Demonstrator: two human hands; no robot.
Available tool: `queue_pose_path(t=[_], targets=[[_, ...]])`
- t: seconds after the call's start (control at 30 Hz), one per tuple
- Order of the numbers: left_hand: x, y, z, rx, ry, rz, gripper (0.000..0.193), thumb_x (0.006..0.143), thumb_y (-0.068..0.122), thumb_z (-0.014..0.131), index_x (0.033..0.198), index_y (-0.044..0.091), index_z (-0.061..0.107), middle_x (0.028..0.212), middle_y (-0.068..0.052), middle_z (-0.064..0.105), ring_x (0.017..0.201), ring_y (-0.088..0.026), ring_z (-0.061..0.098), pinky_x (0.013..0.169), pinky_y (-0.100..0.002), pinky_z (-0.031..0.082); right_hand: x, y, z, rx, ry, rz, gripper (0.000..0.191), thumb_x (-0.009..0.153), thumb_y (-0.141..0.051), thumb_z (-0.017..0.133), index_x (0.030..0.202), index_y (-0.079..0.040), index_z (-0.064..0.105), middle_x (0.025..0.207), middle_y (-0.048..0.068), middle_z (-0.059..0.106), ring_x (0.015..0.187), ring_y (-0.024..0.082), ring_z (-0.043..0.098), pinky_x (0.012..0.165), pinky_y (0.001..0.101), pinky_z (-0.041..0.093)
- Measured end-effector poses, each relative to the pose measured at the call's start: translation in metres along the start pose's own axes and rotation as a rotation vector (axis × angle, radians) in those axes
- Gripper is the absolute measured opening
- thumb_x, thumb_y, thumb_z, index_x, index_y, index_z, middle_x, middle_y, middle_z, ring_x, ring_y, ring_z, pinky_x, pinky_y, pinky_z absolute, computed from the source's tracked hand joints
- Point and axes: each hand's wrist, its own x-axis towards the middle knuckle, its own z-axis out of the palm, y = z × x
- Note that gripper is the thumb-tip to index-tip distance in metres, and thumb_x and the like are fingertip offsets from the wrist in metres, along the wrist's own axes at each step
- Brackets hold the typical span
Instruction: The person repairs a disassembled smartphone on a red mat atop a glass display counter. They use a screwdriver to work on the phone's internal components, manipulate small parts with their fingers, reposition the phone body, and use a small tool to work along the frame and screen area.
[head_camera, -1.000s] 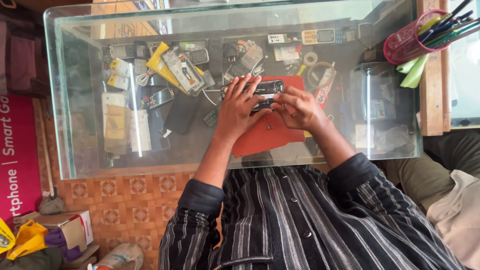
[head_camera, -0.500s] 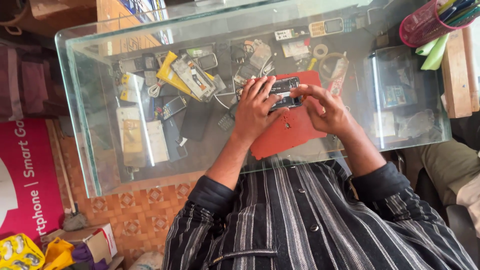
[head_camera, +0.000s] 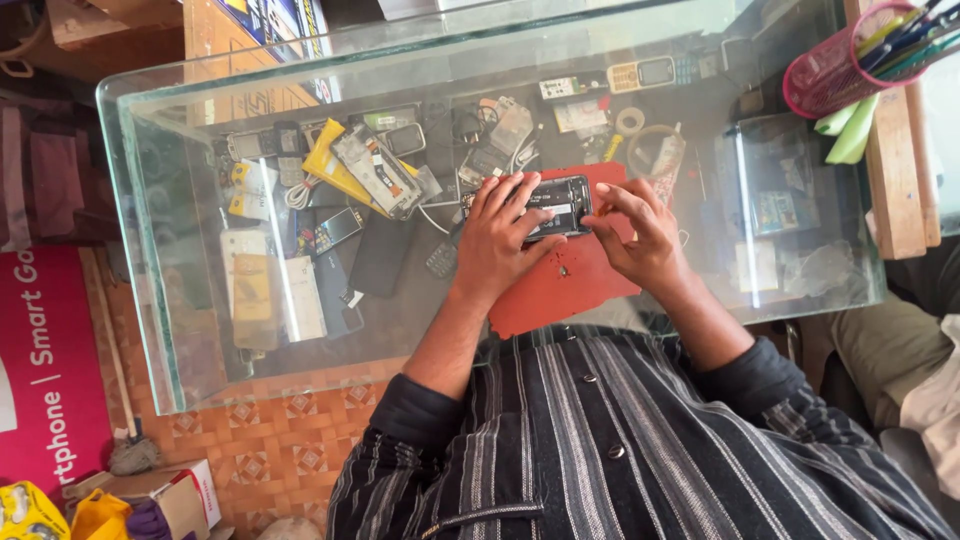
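An opened phone (head_camera: 560, 205) with its back cover off lies on a red work mat (head_camera: 575, 290) on a glass counter top (head_camera: 180, 330). My left hand (head_camera: 500, 235) grips the phone's left end, fingers curled over its top edge. My right hand (head_camera: 640, 235) holds the right end, with thumb and fingertips pressed against that edge. A small dark screw or part (head_camera: 562, 270) lies on the mat just below the phone.
Under the glass lie several old phones (head_camera: 375, 170), covers (head_camera: 250, 290), cables and parts. A pink mesh pen holder (head_camera: 835, 65) stands at the far right on a wooden ledge (head_camera: 895, 170). A red banner (head_camera: 45, 370) and boxes (head_camera: 165, 495) sit at lower left.
Both hands stay on the phone over the red mat. My head has shifted, so the counter sits further right and lower in view.
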Motion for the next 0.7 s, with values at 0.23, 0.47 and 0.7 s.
queue_pose_path(t=[0.23, 0.47, 0.7], targets=[[0.001, 0.003, -0.001, 0.026, -0.006, -0.012, 0.039, 0.089, 0.047, 0.076, 0.103, 0.01, 0.076, 0.144, -0.014, 0.062, 0.139, -0.033, 0.053, 0.123, -0.051, 0.033, 0.003, -0.001, -0.006, 0.19, -0.116, -0.112, 0.069, 0.075, 0.016, 0.059, 0.139, -0.006, 0.045, 0.117, 0.02, 0.066, 0.096, 0.029, 0.07, 0.082, 0.0425, 0.055], [0.0, 0.009, -0.001, 0.034, -0.014, -0.064, 0.037, 0.087, 0.044, 0.08, 0.101, 0.01, 0.076, 0.145, -0.014, 0.062, 0.14, -0.033, 0.053, 0.125, -0.051, 0.032, -0.008, 0.006, -0.001, -0.004, -0.029, 0.046, 0.059, 0.088, 0.009, 0.079, 0.137, -0.014, 0.056, 0.108, 0.005, 0.073, 0.088, 0.025, 0.07, 0.07, 0.0351, 0.055], [0.002, 0.013, -0.002, 0.031, -0.001, -0.064, 0.035, 0.085, 0.04, 0.081, 0.102, 0.01, 0.076, 0.144, -0.014, 0.062, 0.14, -0.033, 0.052, 0.125, -0.051, 0.031, -0.014, 0.014, 0.001, 0.149, -0.022, -0.008, 0.062, 0.085, 0.013, 0.071, 0.137, -0.009, 0.047, 0.118, 0.016, 0.063, 0.095, 0.03, 0.072, 0.08, 0.0379, 0.059]])
